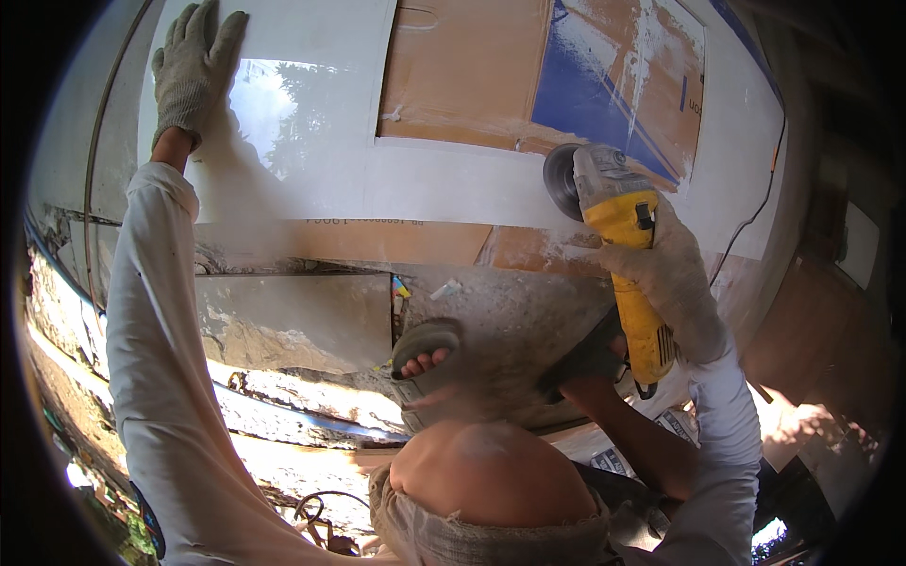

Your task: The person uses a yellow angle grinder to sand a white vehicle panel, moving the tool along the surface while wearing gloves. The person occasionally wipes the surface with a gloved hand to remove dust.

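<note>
My left hand, in a knitted grey-white glove, lies flat on a glossy white slab near its far left part, fingers stretched out. My right hand, also gloved, is wrapped round the body of a yellow angle grinder. The grinder's dark round disc is at the slab's front strip, close to the near edge of a rectangular opening; whether it touches is hard to tell. Brown cardboard with a blue, white-dusted part shows inside the opening. Pale dust hangs in front of the slab.
More cardboard sticks out under the slab's near edge. A grey flat slab lies closer on the left. My sandalled foot and bare knee are close below. A thin dark cable runs along the right side.
</note>
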`<move>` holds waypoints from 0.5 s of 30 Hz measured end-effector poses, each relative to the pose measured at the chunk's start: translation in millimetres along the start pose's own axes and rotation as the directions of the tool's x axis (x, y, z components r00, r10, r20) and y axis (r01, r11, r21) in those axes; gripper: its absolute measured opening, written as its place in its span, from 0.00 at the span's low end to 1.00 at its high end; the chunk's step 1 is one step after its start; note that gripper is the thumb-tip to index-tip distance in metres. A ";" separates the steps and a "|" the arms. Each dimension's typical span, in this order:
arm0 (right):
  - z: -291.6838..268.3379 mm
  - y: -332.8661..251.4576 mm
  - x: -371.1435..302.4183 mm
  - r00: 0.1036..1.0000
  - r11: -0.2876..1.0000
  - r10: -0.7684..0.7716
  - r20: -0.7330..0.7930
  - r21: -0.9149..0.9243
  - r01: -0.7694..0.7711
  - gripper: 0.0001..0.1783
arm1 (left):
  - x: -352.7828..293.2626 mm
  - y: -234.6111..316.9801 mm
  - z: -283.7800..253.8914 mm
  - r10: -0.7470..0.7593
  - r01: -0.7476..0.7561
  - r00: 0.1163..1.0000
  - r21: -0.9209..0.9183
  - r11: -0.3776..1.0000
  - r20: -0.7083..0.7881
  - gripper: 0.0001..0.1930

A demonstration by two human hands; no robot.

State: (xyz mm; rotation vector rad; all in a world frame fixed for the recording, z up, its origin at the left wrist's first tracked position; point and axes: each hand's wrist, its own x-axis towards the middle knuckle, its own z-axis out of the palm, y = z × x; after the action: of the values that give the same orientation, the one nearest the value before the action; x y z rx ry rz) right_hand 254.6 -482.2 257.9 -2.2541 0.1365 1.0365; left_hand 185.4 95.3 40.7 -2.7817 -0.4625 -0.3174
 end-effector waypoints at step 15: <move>-148.9 54.0 -106.0 0.953 0.987 0.094 -0.289 -0.097 -0.127 0.28 | 4.1 23.3 -18.7 -0.230 0.253 0.965 -0.218 0.942 0.128 0.44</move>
State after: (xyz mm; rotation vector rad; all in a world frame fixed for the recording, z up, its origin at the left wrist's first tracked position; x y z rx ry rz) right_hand 259.6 -630.7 377.1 -2.5166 0.3365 0.7868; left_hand 194.1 69.2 53.2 -2.9812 -0.8472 -0.3036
